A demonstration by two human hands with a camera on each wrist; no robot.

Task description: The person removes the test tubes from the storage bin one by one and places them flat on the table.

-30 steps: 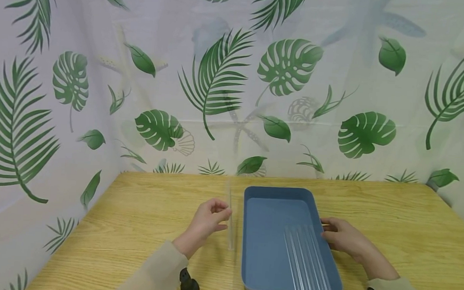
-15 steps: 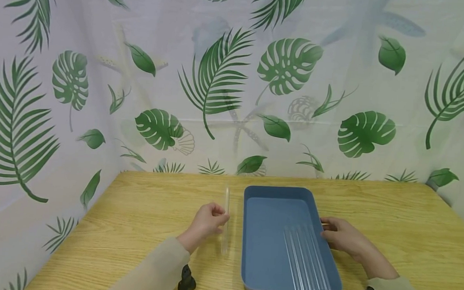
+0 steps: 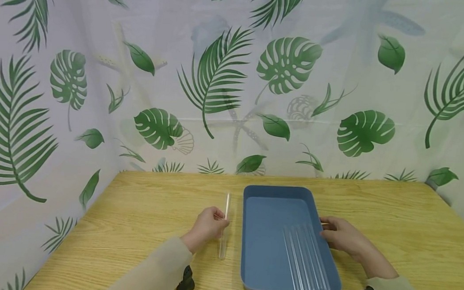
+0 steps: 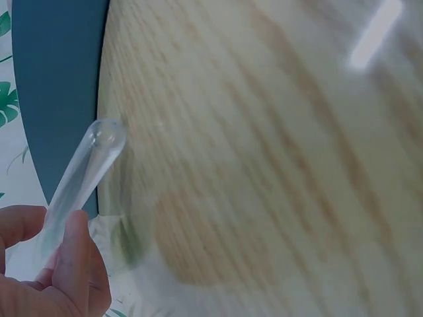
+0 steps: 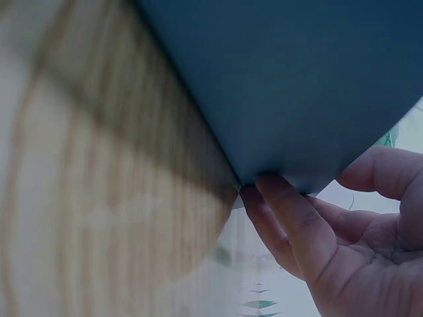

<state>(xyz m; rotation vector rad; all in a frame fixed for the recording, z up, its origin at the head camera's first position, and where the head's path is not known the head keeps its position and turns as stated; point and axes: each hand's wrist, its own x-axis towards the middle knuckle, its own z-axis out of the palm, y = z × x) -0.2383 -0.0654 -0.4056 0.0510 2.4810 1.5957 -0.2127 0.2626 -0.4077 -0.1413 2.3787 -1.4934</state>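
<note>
My left hand (image 3: 208,224) pinches a clear test tube (image 3: 223,248) between thumb and fingers, just left of the blue tray (image 3: 264,235). The tube points away from me, close over the table. In the left wrist view, the rounded end of the test tube (image 4: 106,139) sticks out past the fingertips, overlapping the tray's side. My right hand (image 3: 344,236) rests against the tray's right wall. Its fingertips (image 5: 271,185) touch the outer wall near the base in the right wrist view. Several clear test tubes (image 3: 306,260) lie side by side in the tray's right half.
The wooden table (image 3: 152,202) carries the tray, whose raised rim runs all round. Behind and to the left hangs a white curtain (image 3: 148,82) printed with green leaves. Black wrist cameras (image 3: 185,284) are strapped at both sleeves.
My left hand has drawn the test tube slightly back toward me, and its near end has swung a little left. The right hand and the tray have stayed in place.
</note>
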